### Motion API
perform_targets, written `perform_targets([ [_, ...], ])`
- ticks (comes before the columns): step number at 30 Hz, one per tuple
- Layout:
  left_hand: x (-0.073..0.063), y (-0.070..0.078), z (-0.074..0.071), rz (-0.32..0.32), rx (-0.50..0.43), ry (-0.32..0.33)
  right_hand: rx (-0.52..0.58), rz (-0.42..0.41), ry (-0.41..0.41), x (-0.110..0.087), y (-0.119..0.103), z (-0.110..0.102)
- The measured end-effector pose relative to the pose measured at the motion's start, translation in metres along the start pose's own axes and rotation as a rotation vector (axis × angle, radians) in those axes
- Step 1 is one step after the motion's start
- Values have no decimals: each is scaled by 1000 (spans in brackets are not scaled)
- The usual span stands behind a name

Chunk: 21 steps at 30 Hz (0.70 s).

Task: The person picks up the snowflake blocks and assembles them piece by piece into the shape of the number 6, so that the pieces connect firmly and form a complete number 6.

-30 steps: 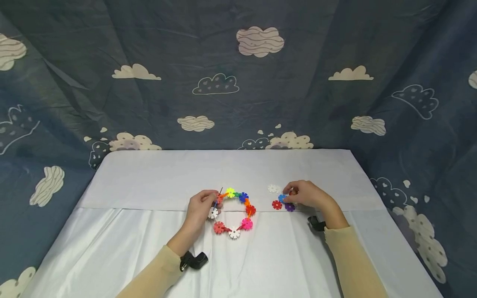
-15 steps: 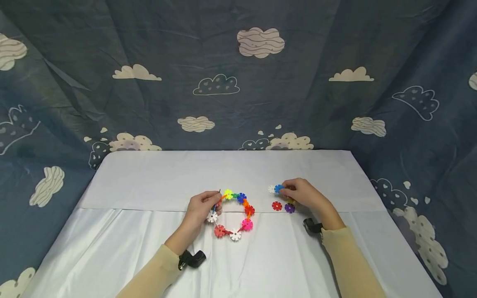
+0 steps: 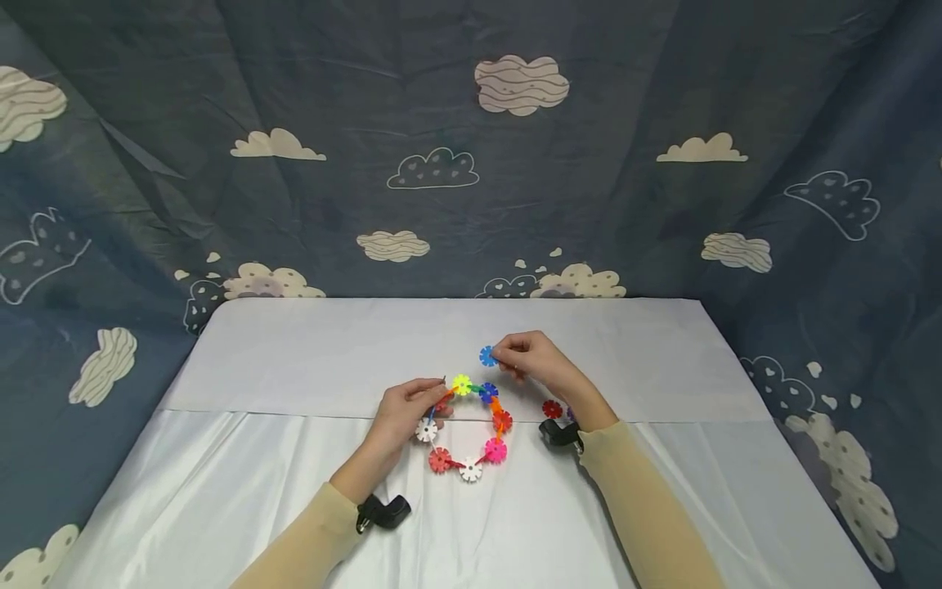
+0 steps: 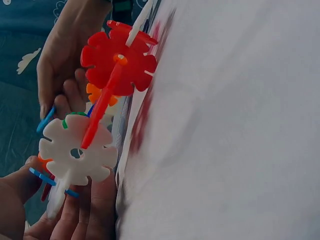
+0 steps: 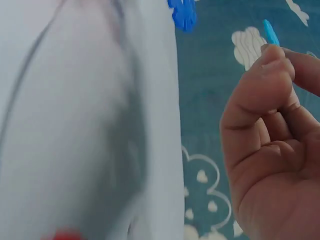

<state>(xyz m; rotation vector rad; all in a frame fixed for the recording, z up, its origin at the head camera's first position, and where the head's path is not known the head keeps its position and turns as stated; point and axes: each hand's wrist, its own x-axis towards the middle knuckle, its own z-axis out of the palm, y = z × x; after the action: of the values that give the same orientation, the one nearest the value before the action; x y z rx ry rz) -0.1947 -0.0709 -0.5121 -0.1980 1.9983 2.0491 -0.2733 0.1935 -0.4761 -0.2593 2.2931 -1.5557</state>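
Note:
A ring of interlocked snowflake-shaped plastic discs [image 3: 495, 450] in several colours stands over the table in the head view. My left hand [image 3: 401, 415] grips its left side, with fingers around a red disc at the upper left. In the left wrist view a white disc [image 4: 95, 159] and a red disc [image 4: 117, 60] of the ring show close up. My right hand [image 3: 540, 364] pinches a light blue snowflake disc [image 3: 487, 356] between thumb and fingertips, above and apart from the ring. The same blue disc [image 5: 271, 33] shows edge-on in the right wrist view.
A loose red disc [image 3: 552, 409] and a purple disc [image 3: 570, 414] lie on the white table cover [image 3: 294, 352] to the right, partly behind the right wrist. A dark cloud-patterned curtain [image 3: 441, 82] hangs behind the table.
My right hand has picked the light blue disc off the loose pile and carried it left, to just above the ring. The left hand keeps its grip, shifting slightly.

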Motion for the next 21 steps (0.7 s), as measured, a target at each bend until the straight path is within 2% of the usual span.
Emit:
perform_targets([
  [6,-1,1,0,11,46,20,-169,-87,-49,17,-14,22],
  [10,0,1,1,31,80,24,-231,-128,-57,20,-19,32],
  [14,2,1,1,22,98,30,-218,-129,-25,21,-19,40],
  [21,1,0,0,11,110,27,-138,-59,-3,17,-18,51],
])
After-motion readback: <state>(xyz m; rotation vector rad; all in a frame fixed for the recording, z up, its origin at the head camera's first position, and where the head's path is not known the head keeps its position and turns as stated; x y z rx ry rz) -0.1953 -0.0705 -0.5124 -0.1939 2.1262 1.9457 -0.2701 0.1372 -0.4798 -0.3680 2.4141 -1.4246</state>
